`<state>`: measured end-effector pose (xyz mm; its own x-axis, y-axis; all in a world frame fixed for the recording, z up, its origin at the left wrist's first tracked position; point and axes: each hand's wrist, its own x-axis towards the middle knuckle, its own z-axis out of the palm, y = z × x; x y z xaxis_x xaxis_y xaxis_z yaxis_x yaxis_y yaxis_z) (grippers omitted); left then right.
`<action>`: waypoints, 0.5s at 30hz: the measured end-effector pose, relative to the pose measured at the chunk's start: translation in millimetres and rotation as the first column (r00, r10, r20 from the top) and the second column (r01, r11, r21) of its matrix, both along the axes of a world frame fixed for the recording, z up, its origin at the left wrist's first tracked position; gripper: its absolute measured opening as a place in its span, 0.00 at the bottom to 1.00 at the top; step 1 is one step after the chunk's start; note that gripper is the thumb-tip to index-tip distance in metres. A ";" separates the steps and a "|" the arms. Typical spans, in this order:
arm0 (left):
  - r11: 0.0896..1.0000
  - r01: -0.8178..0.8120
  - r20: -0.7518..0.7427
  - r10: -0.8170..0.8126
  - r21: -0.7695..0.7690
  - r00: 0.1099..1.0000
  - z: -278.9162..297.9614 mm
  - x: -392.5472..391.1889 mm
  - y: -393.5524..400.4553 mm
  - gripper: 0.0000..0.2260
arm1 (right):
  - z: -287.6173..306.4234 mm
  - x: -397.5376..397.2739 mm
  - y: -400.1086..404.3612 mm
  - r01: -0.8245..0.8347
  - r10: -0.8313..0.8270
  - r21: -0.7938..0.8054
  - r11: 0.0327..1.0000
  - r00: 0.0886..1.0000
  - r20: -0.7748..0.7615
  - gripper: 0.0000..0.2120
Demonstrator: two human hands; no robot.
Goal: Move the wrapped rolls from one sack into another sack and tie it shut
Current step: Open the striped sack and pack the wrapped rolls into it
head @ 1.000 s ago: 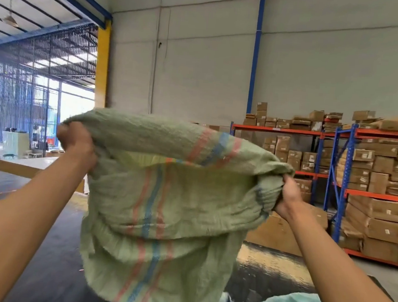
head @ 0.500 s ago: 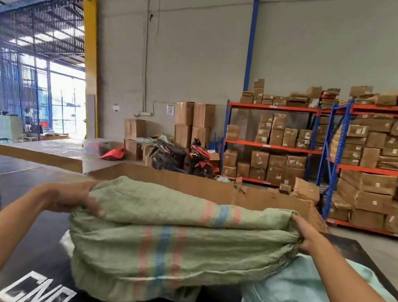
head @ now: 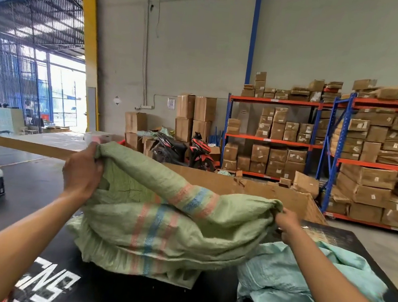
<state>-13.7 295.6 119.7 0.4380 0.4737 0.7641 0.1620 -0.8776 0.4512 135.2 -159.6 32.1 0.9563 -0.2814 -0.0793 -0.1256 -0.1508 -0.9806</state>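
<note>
Since half a second ago our left hand [head: 83,169] has lifted its gripped sack corner; the right hand [head: 285,220] pinches the other. Green sack [head: 153,221] sags onto the counter [head: 33,184], middle. We judge: spread the mouth wide. Teal sack [head: 302,280] crowds the right edge; boxes [head: 261,192] stand behind.

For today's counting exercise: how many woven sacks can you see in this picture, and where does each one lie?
2. The green striped sack lies mid-table, gripped by the left hand and right hand. The pale turquoise sack lies at lower right, beside it. Others may be hidden.
</note>
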 end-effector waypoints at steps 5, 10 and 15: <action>0.257 0.243 0.103 -0.459 -0.936 0.883 19.1 0.7 11.7 0.09 | 6.9 -1.7 -1.6 -0.033 0.239 0.766 0.642 0.958 -0.159 0.10; -0.083 0.385 0.347 -0.630 -0.919 0.695 -3.4 -18.9 23.9 0.20 | -4.1 5.8 -23.4 0.015 0.265 0.781 0.625 0.936 -0.230 0.18; -0.265 0.634 0.627 -0.634 -0.726 0.453 -10.6 -12.6 44.8 0.21 | -2.7 -0.5 -27.0 -0.179 0.361 0.691 0.701 0.924 -0.127 0.17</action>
<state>-26.3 340.4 109.1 0.9777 0.1514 0.1457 -0.2000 0.4578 0.8663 134.7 -186.7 29.4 0.9071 0.1966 -0.3722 -0.4207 0.4526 -0.7862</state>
